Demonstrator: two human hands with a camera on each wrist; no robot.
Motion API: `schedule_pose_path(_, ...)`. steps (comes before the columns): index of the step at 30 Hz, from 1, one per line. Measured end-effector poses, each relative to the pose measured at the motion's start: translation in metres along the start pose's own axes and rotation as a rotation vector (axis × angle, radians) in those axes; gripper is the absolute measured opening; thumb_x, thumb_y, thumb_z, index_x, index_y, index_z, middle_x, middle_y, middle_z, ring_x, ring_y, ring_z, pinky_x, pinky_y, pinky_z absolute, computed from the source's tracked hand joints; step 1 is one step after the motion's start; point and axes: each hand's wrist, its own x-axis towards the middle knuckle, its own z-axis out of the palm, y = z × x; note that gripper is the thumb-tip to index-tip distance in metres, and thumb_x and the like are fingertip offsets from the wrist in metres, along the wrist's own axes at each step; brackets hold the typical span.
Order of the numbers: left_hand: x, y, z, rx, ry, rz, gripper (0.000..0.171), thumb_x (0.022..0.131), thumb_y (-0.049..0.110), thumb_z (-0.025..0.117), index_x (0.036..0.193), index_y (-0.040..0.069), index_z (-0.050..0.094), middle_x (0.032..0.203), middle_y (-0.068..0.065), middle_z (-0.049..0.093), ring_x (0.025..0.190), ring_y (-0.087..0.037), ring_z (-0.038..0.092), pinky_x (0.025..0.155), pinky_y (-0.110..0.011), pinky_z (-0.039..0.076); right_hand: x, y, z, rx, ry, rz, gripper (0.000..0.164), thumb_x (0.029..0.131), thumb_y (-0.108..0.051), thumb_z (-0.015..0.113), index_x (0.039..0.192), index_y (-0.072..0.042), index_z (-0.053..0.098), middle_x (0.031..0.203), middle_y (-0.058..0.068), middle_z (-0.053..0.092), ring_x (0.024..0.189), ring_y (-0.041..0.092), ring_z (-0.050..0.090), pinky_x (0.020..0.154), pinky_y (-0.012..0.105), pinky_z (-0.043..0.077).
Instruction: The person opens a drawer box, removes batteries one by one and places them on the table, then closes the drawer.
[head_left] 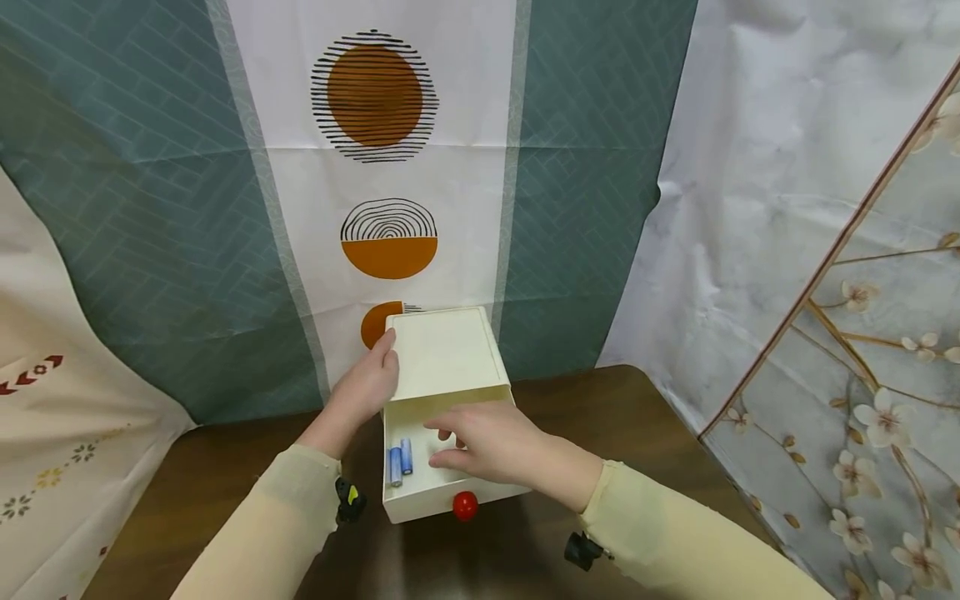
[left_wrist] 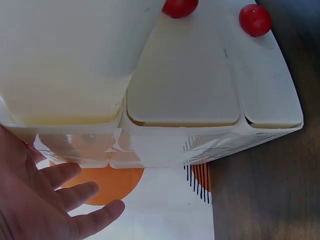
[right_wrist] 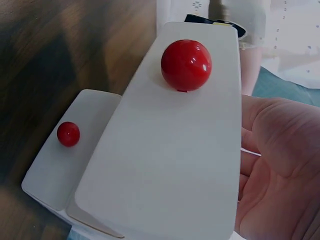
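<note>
A white drawer cabinet [head_left: 446, 350] has its top drawer [head_left: 420, 503] pulled out, a round red knob [head_left: 465, 506] on the front. Blue cylinders that look like batteries [head_left: 396, 467] lie at the drawer's left side. My left hand [head_left: 367, 382] rests against the cabinet's upper left side; in the left wrist view its fingers [left_wrist: 100, 220] are extended. Over the open drawer, my right hand [head_left: 491, 442] reaches in from the right, thumb and fingers apart with nothing between them. In the right wrist view the drawer front [right_wrist: 165, 150] covers part of that hand.
Lower drawers with red knobs [left_wrist: 255, 20] are closed. The cabinet stands on a dark wooden table [head_left: 592, 417], close to a patterned cloth [head_left: 585, 208] hung behind it. More hanging fabric [head_left: 862, 333] borders the right side.
</note>
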Motion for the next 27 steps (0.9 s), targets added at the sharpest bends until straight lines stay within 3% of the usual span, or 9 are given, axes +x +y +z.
schedule_pose_path(13,0.003,0.004,-0.004,0.008,0.002,-0.01,0.066,0.119,0.042,0.019,0.18,0.015,0.012,0.183,-0.012,0.016,0.163,-0.043,0.028,0.13,-0.064,0.022,0.022,-0.005,0.003,0.007,-0.073,0.047,0.051,0.1,-0.041,0.084,0.144,-0.017,0.075,0.105,-0.006,0.077,0.07,0.005,0.059,0.065,0.026,0.051)
schedule_pose_path(18,0.007,0.007,-0.008,0.02,0.007,-0.003,0.065,0.12,0.041,0.018,0.179,0.015,0.011,0.183,-0.012,0.016,0.164,-0.042,0.028,0.131,-0.064,0.021,0.03,-0.003,0.002,-0.015,-0.099,0.07,0.052,0.099,-0.044,0.084,0.144,-0.018,0.075,0.1,-0.008,0.072,0.076,0.008,0.06,0.068,0.027,0.051)
schedule_pose_path(27,0.005,0.005,-0.004,0.023,-0.009,-0.009,0.065,0.12,0.04,0.018,0.179,0.015,0.011,0.183,-0.013,0.018,0.163,-0.043,0.029,0.131,-0.063,0.022,0.039,-0.009,0.012,-0.062,-0.163,0.041,0.043,0.099,-0.046,0.083,0.131,-0.019,0.076,0.081,-0.011,0.062,0.072,0.01,0.058,0.058,0.026,0.044)
